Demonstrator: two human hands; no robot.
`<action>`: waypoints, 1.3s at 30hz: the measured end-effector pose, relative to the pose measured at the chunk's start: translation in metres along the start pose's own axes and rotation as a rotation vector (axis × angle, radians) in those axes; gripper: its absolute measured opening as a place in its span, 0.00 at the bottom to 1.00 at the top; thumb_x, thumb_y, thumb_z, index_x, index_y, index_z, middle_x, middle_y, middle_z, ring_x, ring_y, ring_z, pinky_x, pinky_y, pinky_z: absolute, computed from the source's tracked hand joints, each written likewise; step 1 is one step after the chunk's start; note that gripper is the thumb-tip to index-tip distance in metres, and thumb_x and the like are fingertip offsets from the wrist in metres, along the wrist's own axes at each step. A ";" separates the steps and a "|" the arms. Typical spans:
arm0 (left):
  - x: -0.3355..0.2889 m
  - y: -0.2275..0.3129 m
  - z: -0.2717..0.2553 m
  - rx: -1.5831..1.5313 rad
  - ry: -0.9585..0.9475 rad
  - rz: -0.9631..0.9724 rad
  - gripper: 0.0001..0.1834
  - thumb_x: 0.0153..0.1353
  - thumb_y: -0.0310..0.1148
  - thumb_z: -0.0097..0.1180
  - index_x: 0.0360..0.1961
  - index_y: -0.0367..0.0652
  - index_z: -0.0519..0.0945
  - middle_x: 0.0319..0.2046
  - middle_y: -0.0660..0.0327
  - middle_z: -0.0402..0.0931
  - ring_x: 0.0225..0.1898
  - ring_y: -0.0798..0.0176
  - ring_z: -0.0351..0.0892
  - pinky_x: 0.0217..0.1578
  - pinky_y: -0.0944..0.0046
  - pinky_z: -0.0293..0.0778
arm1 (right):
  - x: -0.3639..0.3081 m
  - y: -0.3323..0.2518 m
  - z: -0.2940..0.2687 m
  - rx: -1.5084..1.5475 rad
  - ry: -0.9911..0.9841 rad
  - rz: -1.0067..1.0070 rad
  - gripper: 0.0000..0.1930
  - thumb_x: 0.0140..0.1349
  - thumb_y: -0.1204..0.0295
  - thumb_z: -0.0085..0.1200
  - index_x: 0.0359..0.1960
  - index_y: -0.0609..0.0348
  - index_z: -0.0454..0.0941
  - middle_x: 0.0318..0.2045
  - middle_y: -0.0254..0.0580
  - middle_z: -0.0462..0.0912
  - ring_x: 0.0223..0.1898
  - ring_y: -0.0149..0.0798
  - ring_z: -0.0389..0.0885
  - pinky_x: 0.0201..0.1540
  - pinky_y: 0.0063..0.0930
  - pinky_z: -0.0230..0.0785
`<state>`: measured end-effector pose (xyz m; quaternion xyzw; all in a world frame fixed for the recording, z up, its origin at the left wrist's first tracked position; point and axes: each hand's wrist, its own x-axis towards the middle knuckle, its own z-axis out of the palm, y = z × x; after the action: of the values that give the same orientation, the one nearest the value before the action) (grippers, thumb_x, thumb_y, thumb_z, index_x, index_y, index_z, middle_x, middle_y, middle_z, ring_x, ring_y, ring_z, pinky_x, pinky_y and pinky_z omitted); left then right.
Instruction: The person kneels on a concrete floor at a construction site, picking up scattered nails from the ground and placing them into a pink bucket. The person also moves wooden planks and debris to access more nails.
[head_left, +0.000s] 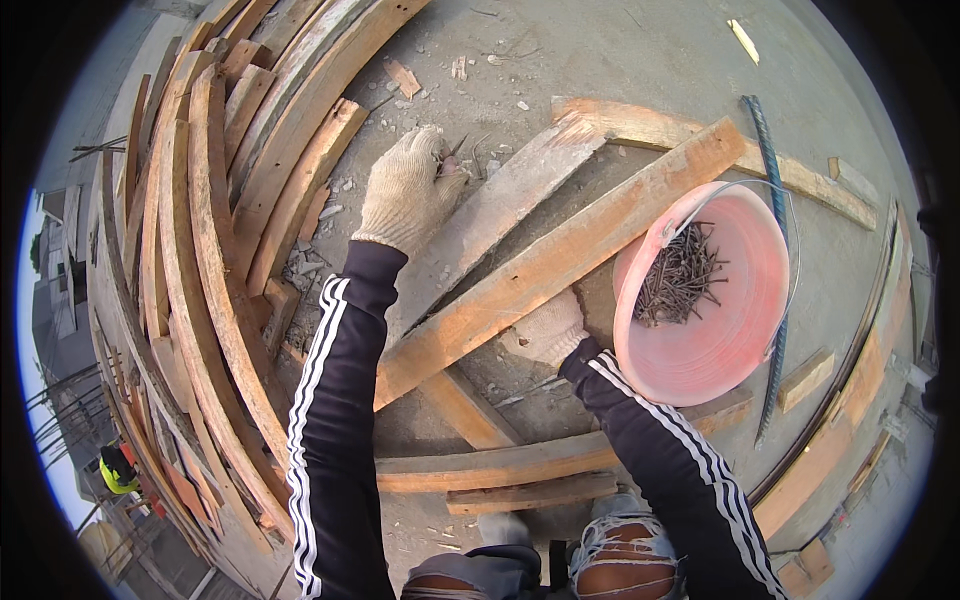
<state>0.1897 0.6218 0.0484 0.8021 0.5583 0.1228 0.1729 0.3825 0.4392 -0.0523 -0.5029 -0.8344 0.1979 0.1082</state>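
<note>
My left hand [408, 190], in a cream knitted glove, is closed just beyond the tilted grey board. A thin dark nail [457, 147] sticks out from its curled fingers. My right hand [550, 330], gloved too, is beside the near edge of a long wooden plank [570, 265] that crosses over other lumber. The plank hides part of that hand, and its fingers do not show clearly. To the right of it, a pink bucket [745, 290] leans toward me with a heap of rusty nails [680, 280] inside.
Long timbers [215, 210] are piled along the left. A weathered grey board [510, 205] and another plank [800, 185] lie ahead. A ribbed steel bar [775, 200] lies behind the bucket. Beams [500, 467] stretch before my feet. A person in a yellow vest [118, 470] is far left.
</note>
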 end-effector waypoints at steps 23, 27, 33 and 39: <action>0.031 -0.014 0.055 -0.012 -0.068 -0.176 0.16 0.59 0.41 0.66 0.41 0.40 0.83 0.43 0.46 0.82 0.47 0.42 0.82 0.49 0.48 0.77 | 0.003 -0.005 -0.006 0.053 -0.014 0.019 0.25 0.55 0.52 0.60 0.54 0.42 0.85 0.51 0.41 0.87 0.53 0.51 0.84 0.56 0.54 0.74; 0.031 -0.021 0.054 -0.047 -0.070 -0.143 0.13 0.58 0.39 0.65 0.36 0.40 0.82 0.39 0.47 0.82 0.46 0.42 0.81 0.48 0.47 0.77 | 0.001 -0.002 -0.002 0.032 -0.008 0.017 0.24 0.56 0.52 0.59 0.54 0.41 0.86 0.50 0.40 0.87 0.53 0.51 0.84 0.55 0.54 0.74; 0.023 -0.016 0.060 0.140 -0.046 -0.113 0.16 0.61 0.42 0.63 0.42 0.40 0.83 0.43 0.43 0.82 0.49 0.40 0.84 0.50 0.47 0.80 | -0.001 -0.002 0.007 0.027 0.001 0.018 0.23 0.54 0.53 0.59 0.52 0.41 0.87 0.49 0.40 0.88 0.54 0.51 0.83 0.57 0.55 0.72; 0.000 -0.017 0.037 0.196 0.064 -0.080 0.24 0.62 0.45 0.64 0.51 0.37 0.79 0.46 0.44 0.82 0.47 0.40 0.85 0.51 0.46 0.80 | -0.004 0.003 0.015 -0.007 0.125 -0.036 0.23 0.53 0.52 0.61 0.50 0.41 0.88 0.48 0.40 0.88 0.51 0.52 0.85 0.54 0.55 0.75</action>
<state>0.1896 0.6225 0.0081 0.7879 0.6045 0.0859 0.0805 0.3809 0.4330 -0.0673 -0.4995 -0.8357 0.1614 0.1618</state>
